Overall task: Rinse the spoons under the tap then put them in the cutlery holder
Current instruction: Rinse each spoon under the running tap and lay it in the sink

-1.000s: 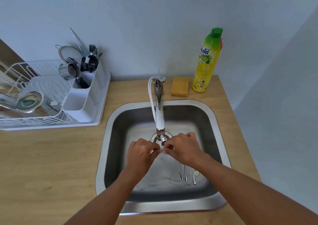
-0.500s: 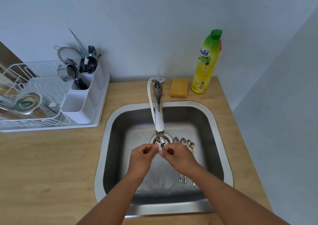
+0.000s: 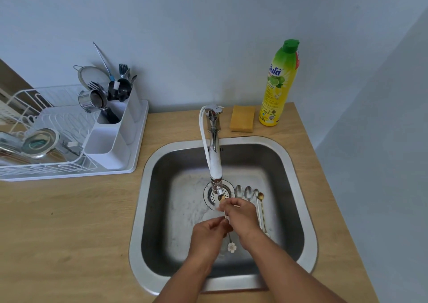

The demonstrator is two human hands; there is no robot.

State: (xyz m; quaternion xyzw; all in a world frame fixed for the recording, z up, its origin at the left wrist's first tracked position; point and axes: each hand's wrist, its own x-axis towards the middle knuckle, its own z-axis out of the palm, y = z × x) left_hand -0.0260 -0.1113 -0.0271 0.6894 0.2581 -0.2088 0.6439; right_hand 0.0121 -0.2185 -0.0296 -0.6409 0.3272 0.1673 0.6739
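Grip: a thin spoon (image 3: 225,219) was pinched in both hands, the right hand (image 3: 240,217) closed on its upper stem near the bowl end, the left hand (image 3: 208,235) closed on the stem lower down.
Spoon: it was held almost upright under the tap (image 3: 215,161), its bowl end just below the spout and mostly hidden by the right fingers (image 3: 229,206); a white flower charm (image 3: 231,247) hung at the near end.
Water: a stream could not be made out clearly; the sink floor below the hands looked wet.
Waiting spoons: four more (image 3: 249,193) lay side by side on the sink floor just right of the drain (image 3: 212,195), bowls far, handles running near under the right wrist.
Sink (image 3: 298,182): steel, set in a wooden counter (image 3: 69,221).
Holder (image 3: 111,145): white, well apart to the far left, beside a rack (image 3: 27,122); its far compartments already held cutlery, while the near one looked free.
Other things: a sponge (image 3: 242,118) and a soap bottle (image 3: 279,82) stood far right of the tap.
Step judged: rinsing of the first spoon.
Advice: the bowl should be turned so both faces are wetted, the pinch kept firm on the slippery stem, and drips shaken off over the sink before the carry left.
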